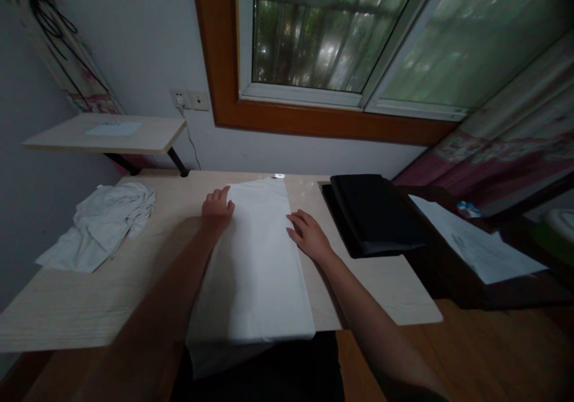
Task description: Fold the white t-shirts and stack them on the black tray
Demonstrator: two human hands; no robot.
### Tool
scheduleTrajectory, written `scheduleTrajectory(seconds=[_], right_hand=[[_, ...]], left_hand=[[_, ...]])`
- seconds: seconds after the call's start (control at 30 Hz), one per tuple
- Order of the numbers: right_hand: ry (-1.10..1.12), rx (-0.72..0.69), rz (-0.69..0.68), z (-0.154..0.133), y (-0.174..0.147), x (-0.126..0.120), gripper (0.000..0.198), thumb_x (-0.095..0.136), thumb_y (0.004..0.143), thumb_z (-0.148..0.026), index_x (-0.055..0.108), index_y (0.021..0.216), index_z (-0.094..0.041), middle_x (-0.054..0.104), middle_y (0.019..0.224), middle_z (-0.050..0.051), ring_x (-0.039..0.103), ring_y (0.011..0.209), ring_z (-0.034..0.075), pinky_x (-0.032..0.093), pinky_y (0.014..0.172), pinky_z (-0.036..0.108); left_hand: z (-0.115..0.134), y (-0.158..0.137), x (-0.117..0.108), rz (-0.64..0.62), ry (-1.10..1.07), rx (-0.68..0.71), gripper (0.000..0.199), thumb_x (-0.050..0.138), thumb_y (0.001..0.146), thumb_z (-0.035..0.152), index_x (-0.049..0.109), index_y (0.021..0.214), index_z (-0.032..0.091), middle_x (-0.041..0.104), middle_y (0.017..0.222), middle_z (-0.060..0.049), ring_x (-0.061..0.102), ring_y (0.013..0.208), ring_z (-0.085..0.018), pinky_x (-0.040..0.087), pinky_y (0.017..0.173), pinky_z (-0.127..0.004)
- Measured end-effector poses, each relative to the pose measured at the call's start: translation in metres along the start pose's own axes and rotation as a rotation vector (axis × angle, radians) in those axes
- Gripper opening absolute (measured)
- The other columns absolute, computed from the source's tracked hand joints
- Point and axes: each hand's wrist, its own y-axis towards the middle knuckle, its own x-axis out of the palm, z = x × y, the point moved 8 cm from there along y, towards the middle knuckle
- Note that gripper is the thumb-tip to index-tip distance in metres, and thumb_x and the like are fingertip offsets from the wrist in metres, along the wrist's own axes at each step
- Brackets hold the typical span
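A long white cloth (pixel 264 258) lies folded in a flat strip on the pale wooden table, its near end hanging over the front edge above my dark-clad lap. At its far left edge rests my left hand (pixel 217 207), thumb and forefinger apart, the other fingers partly bent. My right hand (pixel 310 235) is at the cloth's right edge, a little closer to me. Its thumb and fingers are spread apart, with the fingertips touching or nearly touching the edge. Neither hand visibly pinches the fabric.
A crumpled white cloth (pixel 105 222) lies on the table (pixel 147 294) at left, below a small raised shelf (pixel 152 142) with a paper on it. Black folders (pixel 376 210) lie at right. Beyond them, a sheet of paper (pixel 475 240) rests on dark furniture.
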Motion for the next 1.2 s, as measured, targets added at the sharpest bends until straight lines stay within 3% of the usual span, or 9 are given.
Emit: scheduleTrajectory(seconds=[0.17,0.3,0.43,0.67,0.93,1.2], right_hand=[[0.001,-0.037,-0.005,-0.01,-0.024,-0.004,0.042,0.051,0.101,-0.038,0.061,0.14,-0.027,0.059,0.141,0.01,0.044,0.143,0.029,0.039,0.119,0.052],[-0.03,-0.064,-0.026,-0.019,-0.041,-0.006,0.043,0.05,0.101,-0.035,0.059,0.142,-0.027,0.054,0.149,0.011,0.04,0.147,0.031,0.036,0.121,0.056],[0.032,-0.055,-0.018,-0.026,-0.058,-0.012,0.042,0.052,0.1,-0.034,0.06,0.141,-0.03,0.057,0.145,0.011,0.042,0.146,0.031,0.038,0.12,0.058],[0.262,-0.039,0.015,-0.034,-0.081,-0.015,0.031,0.057,0.098,-0.034,0.07,0.126,-0.035,0.069,0.111,0.009,0.054,0.134,0.03,0.042,0.116,0.058],[0.355,0.107,0.097,-0.03,-0.074,-0.013,0.02,0.058,0.095,-0.029,0.077,0.098,-0.032,0.075,0.1,0.007,0.06,0.121,0.031,0.05,0.104,0.054],[0.243,0.199,0.117,-0.006,-0.036,-0.003,0.023,0.056,0.093,-0.031,0.079,0.097,-0.028,0.077,0.103,0.006,0.064,0.11,0.028,0.048,0.101,0.044]], left_hand=[[-0.009,-0.036,0.0,-0.117,-0.088,0.194,0.055,0.046,0.096,0.033,0.048,0.148,0.016,0.059,0.139,-0.014,0.052,0.131,-0.028,0.037,0.118,-0.043],[-0.02,-0.071,-0.009,-0.231,-0.157,0.267,0.045,0.046,0.098,0.037,0.06,0.138,0.022,0.054,0.148,-0.011,0.046,0.14,-0.028,0.035,0.12,-0.045],[-0.035,-0.101,-0.025,-0.297,-0.274,0.207,0.043,0.05,0.095,0.041,0.065,0.132,0.027,0.062,0.138,-0.008,0.053,0.131,-0.027,0.039,0.117,-0.047],[-0.045,-0.14,-0.039,-0.36,-0.363,0.036,0.051,0.06,0.087,0.043,0.063,0.136,0.029,0.073,0.113,-0.008,0.065,0.105,-0.029,0.05,0.099,-0.049],[-0.041,-0.135,-0.041,-0.317,-0.288,-0.036,0.051,0.06,0.088,0.039,0.061,0.137,0.027,0.072,0.093,-0.005,0.064,0.09,-0.027,0.052,0.089,-0.042],[-0.043,-0.1,-0.033,-0.259,-0.226,-0.1,0.057,0.066,0.087,0.037,0.056,0.142,0.024,0.072,0.088,-0.004,0.064,0.093,-0.027,0.052,0.091,-0.04]])
